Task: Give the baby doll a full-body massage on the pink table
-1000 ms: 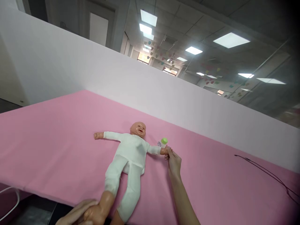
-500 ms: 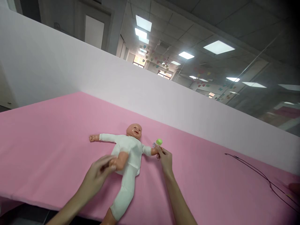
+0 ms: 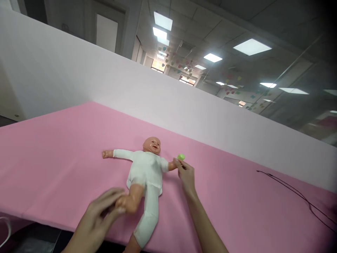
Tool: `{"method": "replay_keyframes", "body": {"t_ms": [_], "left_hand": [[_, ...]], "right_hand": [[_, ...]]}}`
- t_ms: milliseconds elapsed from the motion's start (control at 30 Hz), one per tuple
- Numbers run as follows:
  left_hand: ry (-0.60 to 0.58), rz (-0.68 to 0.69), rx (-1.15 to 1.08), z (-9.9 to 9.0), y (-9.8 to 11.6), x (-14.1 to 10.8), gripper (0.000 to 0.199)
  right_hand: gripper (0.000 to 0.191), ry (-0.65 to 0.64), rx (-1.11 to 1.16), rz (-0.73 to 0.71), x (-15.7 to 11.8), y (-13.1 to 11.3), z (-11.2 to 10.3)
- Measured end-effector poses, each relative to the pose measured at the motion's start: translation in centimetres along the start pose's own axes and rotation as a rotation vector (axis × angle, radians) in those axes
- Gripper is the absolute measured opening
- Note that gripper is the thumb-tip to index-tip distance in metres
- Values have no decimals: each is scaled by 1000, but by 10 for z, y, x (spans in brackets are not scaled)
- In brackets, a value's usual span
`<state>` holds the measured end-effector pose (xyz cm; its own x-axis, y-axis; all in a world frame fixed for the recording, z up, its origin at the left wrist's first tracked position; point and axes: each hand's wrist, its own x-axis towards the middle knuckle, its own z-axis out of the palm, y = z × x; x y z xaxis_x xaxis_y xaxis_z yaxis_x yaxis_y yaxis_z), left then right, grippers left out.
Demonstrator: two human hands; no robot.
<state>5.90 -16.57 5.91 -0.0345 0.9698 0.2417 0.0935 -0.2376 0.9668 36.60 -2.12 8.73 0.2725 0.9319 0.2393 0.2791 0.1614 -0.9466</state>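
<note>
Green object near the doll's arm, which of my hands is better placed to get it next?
Your right hand, most likely: it is close beside the green object, though it would first have to release the doll's arm. Your left hand is farther away, holding the doll's foot.

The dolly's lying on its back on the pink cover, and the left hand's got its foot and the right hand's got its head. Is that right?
Not quite: the right hand holds the end of an arm of the doll, not its head, as the head-camera view shows. The doll does lie on its back on the pink cover, and the left hand has its foot.
</note>
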Motion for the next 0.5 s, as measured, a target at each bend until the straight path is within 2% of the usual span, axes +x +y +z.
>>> {"method": "replay_keyframes", "body": {"t_ms": [67,133,200,233,267,333,400,500], "left_hand": [[-67,28,-40,15,1,45,36],[-68,20,-127,33,-6,80,41],[-79,-14,-208,44,-14,99,46],[-87,-25,-227,45,-19,101,48],[-94,-30,-221,43,-22,98,49],[-81,-27,-157,32,-29,76,48],[-28,-43,-66,15,-35,37,45],[81,-126,18,-10,-47,-32,38]], "right_hand": [[38,-150,0,-54,-20,-9,23],[37,-223,-1,-82,-36,-7,39],[38,-224,-4,-93,-41,-3,43],[39,-201,-7,-87,-38,-1,40],[39,-168,-10,-71,-33,0,33],[43,-66,-10,-13,-15,3,13],[46,67,13,56,5,13,-11],[48,239,71,168,23,43,-37]]}}
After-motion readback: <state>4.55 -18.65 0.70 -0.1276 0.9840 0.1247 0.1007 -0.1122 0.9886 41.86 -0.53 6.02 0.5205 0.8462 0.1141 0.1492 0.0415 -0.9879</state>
